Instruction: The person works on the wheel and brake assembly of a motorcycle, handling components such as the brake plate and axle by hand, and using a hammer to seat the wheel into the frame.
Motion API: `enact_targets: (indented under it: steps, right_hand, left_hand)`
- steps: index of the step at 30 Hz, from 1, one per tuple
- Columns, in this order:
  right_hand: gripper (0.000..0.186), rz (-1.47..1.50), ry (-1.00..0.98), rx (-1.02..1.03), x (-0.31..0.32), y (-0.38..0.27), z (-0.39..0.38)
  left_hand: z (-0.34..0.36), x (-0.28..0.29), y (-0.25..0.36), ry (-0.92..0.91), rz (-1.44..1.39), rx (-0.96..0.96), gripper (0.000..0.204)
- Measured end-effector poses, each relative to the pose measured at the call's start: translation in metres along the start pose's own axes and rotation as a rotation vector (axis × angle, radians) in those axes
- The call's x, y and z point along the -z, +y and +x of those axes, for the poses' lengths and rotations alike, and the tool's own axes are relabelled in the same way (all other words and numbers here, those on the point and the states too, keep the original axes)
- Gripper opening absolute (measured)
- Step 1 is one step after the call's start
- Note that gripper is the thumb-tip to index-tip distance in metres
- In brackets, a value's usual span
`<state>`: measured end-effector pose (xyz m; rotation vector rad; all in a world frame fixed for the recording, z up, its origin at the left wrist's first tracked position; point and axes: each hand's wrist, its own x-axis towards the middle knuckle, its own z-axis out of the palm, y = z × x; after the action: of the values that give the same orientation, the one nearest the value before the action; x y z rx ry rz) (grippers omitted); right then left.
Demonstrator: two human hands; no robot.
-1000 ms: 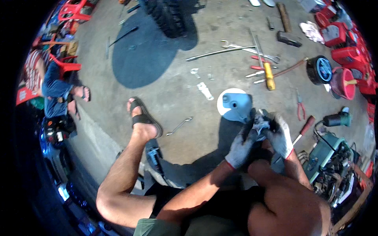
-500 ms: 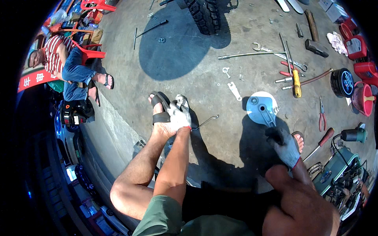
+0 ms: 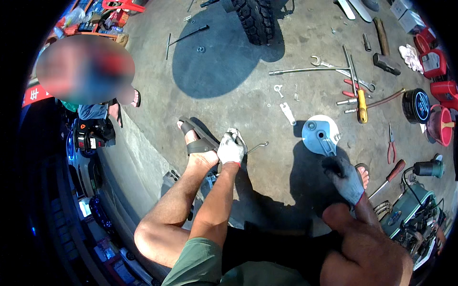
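My left hand [image 3: 231,148], in a white work glove, is beside my left sandal [image 3: 201,143]. Its fingers are curled closed, and what they hold, if anything, is hidden. A pale shape [image 3: 238,135] shows just past its fingers. Right of this hand lies a thin bent metal tool with a ringed end [image 3: 259,146]. My right hand [image 3: 344,180], gloved with dark fingers, hangs in shadow near my right foot, its fingers bent inward; their grip is hidden. Just beyond it, a round silver brake plate [image 3: 315,133] lies on the floor, its lever [image 3: 328,148] pointing toward that hand.
Ahead are a T-handle wrench [image 3: 310,70], a combination spanner [image 3: 336,69], a yellow-handled screwdriver [image 3: 362,107], a hammer [image 3: 385,62] and a knobbly tyre [image 3: 254,24]. Pliers [image 3: 391,145], a red-handled screwdriver [image 3: 393,170] and a green toolbox [image 3: 405,205] lie right. A person [image 3: 86,69] sits far left.
My left hand has moved right and slightly nearer, off my left foot toward the bent tool. My right hand stays by the brake plate. The view has shifted slightly.
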<state>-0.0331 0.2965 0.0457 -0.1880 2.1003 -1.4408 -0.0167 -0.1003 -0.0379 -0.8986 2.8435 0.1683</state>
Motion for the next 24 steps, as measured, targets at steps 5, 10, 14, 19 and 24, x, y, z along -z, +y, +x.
enact_targets:
  steps: [5, 10, 14, 19, 24]
  right_hand:
    - [0.03, 0.007, -0.049, 0.034, -0.006, -0.002, -0.004]
    - [0.027, 0.056, -0.006, -0.003, 0.001, 0.017, -0.007]
    - [0.028, 0.169, 0.01, -0.008, -0.004, 0.002, 0.001]
    - [0.028, -0.064, -0.032, -0.034, -0.001, 0.002, -0.004]
    - [0.022, 0.009, -0.002, -0.151, 0.003, -0.006, -0.004]
  left_hand:
    - [0.037, 0.016, -0.008, 0.073, -0.102, 0.248, 0.032]
    - [0.015, 0.013, 0.02, -0.185, -0.083, -0.099, 0.035]
    - [0.009, 0.01, 0.027, 0.017, -0.302, 0.156, 0.038]
    - [0.035, -0.003, -0.002, 0.156, -0.242, 0.269, 0.037]
    - [0.018, 0.007, 0.063, -0.051, -0.552, 0.133, 0.039]
